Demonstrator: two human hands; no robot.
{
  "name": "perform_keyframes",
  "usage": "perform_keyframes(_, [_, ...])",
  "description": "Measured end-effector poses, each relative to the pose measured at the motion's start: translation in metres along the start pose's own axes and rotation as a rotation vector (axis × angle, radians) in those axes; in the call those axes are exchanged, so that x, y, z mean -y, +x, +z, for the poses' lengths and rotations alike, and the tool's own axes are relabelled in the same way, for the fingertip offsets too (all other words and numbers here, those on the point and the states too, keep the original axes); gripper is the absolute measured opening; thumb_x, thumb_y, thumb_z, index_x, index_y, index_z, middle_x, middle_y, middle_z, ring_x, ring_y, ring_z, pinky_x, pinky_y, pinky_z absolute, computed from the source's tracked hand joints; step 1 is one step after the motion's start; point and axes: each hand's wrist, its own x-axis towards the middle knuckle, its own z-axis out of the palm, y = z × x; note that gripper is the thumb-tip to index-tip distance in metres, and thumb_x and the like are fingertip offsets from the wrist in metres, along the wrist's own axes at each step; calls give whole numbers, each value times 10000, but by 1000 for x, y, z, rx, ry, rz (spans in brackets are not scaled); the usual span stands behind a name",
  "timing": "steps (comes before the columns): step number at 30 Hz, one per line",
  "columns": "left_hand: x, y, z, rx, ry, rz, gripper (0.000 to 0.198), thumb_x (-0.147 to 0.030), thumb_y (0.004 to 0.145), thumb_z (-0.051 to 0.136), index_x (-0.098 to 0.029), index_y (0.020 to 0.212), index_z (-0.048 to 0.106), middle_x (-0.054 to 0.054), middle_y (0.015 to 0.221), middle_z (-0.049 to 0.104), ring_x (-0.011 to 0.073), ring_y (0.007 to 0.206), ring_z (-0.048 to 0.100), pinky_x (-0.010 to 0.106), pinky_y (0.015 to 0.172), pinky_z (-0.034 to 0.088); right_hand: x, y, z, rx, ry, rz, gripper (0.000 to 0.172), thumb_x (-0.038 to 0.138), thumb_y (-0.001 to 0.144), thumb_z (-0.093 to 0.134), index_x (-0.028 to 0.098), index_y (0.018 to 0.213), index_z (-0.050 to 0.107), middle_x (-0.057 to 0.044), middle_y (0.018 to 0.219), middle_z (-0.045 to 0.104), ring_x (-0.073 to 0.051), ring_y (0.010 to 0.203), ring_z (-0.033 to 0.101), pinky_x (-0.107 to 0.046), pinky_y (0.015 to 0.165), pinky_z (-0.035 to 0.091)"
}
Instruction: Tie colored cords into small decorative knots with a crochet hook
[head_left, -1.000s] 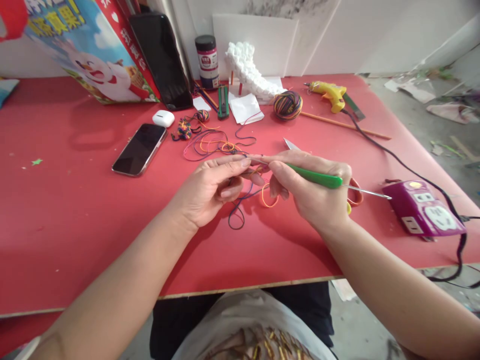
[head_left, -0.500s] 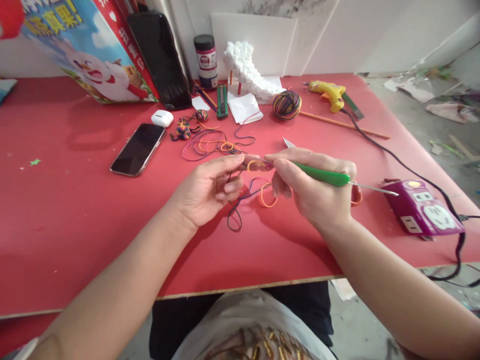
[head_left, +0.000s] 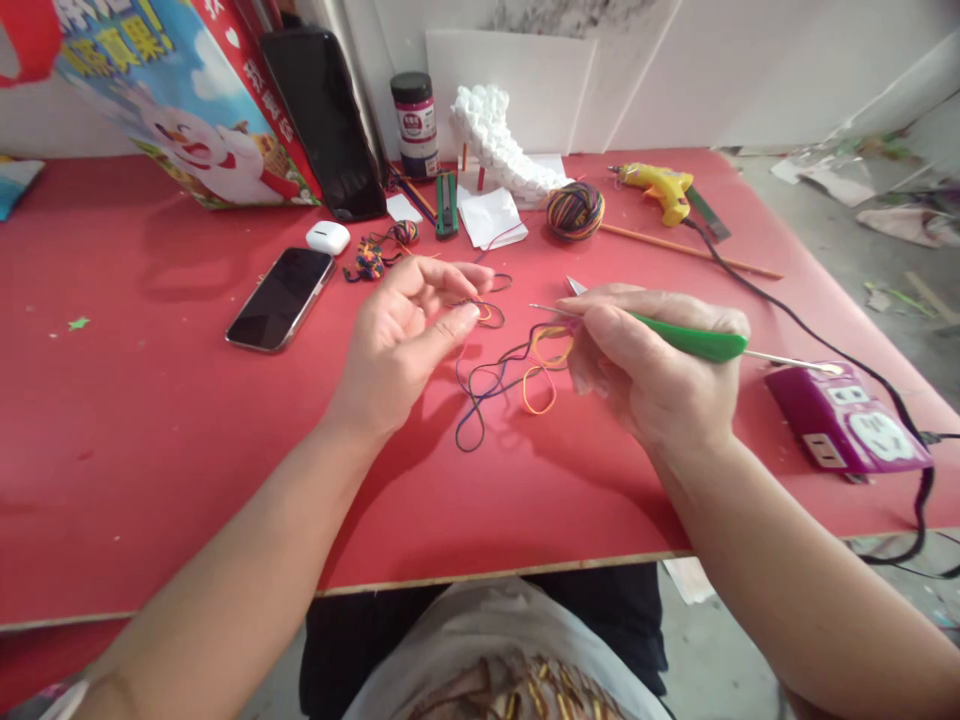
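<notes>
My right hand point(head_left: 651, 375) is closed around a crochet hook point(head_left: 694, 338) with a green handle; its thin metal tip points left. A loop of multicoloured yarn point(head_left: 551, 350) hangs by the right fingertips, below the hook's tip. My left hand point(head_left: 397, 335) is curled, with strands of the same yarn passing between thumb and fingers. Loose loops lie on the red table point(head_left: 300, 480) between the two hands. The blade of a pair of scissors point(head_left: 576, 286) shows behind my right hand, which hides the rest.
A ball of multicoloured yarn point(head_left: 574, 211) sits farther back, near a white lumpy model point(head_left: 499, 140). A yellow glue gun point(head_left: 658, 188) trails its cord toward a purple power strip point(head_left: 847, 415). On the left lie a phone point(head_left: 281, 298) and a white earbud case point(head_left: 328, 237).
My hands have moved apart; the right with the hook went right, the left slightly back and left. The hook tip has come away from the left fingertips.
</notes>
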Motion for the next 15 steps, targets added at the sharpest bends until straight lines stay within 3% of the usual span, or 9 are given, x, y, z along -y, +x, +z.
perform_keyframes(2, [1, -3, 3, 162, -37, -37, 168, -248, 810, 890, -219, 821, 725, 75, 1177, 759, 258, 1223, 665, 363, 957, 569, -1, 0, 0, 27, 34, -14, 129, 369, 921, 813, 264, 874, 871, 1, 604, 704, -130, 411, 542, -314, 426, 467])
perform_keyframes(5, [7, -5, 7, 289, -44, -68, 169, -292, 828, 871, -205, 785, 733, 91, 1060, 747, 253, 1127, 681, 371, 967, 557, -3, 0, 0, 49, 28, -11, 164, 414, 921, 813, 265, 888, 871, 5, 600, 703, -133, 422, 551, -314, 435, 489])
perform_keyframes(10, [11, -7, 9, 334, 90, -71, 163, -295, 869, 821, -195, 754, 763, 52, 859, 655, 186, 862, 621, 324, 869, 518, -3, -1, -1, 78, 46, 18, 160, 409, 902, 822, 260, 856, 860, -14, 668, 746, -148, 444, 581, -323, 417, 498])
perform_keyframes(15, [10, -6, 8, 317, 85, -58, 93, -288, 857, 819, -207, 814, 830, 63, 923, 683, 193, 922, 639, 315, 896, 512, 2, -2, 1, 142, 70, 2, 135, 355, 911, 814, 255, 830, 855, -7, 626, 720, -160, 452, 600, -352, 458, 544])
